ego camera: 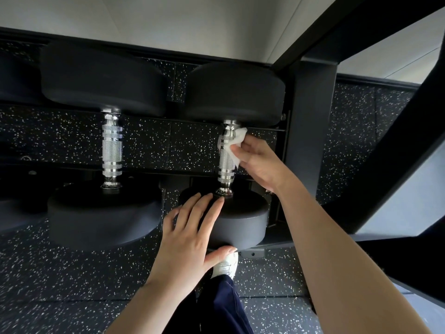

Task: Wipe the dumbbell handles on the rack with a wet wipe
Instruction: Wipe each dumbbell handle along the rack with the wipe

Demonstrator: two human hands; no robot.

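Light is soft and diffuse, with no hard-edged shadows. The pale wall along the top is the brightest area, and the bare forearms are evenly lit. Beneath the black rack frame it turns dim, and the inner faces of the near dumbbell heads sink almost to pure black. The chrome handles carry sharp white glints, and the wet wipe is nearly blown out. Wide-angle distortion slants and stretches the frame bars at the right edge. The corners look slightly soft.
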